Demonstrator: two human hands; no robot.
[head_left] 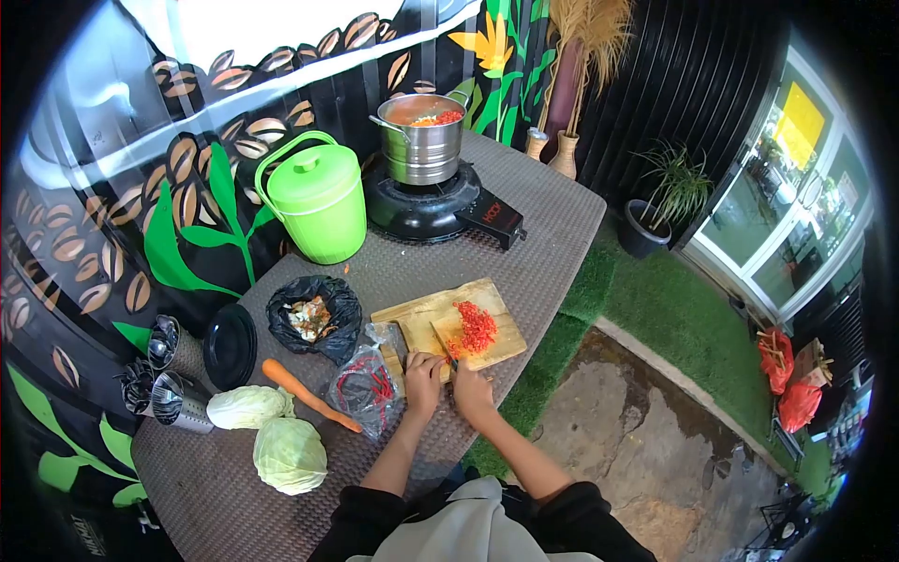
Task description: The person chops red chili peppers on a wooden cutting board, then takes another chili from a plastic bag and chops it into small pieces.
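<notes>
My right hand [473, 389] is closed around the handle of a knife [444, 339], whose blade lies over the wooden cutting board [412, 313]. Chopped red chili [476, 328] forms a pile to the right of the blade. Close beside the knife, at the board's near edge, my left hand [424, 382] has its fingers bent and pressed together; what they pinch is too small to make out. Just left of that hand lies a clear plastic bag [363, 391] with whole red chilies inside.
A carrot [307, 393], a napa cabbage [248, 407] and a round cabbage [290, 456] lie at left. Behind are a black bag of scraps [339, 312], black plates [230, 347], cutlery holders [190, 412], a green lidded bucket [323, 220] and a steel pot [421, 155] on a stove [412, 217].
</notes>
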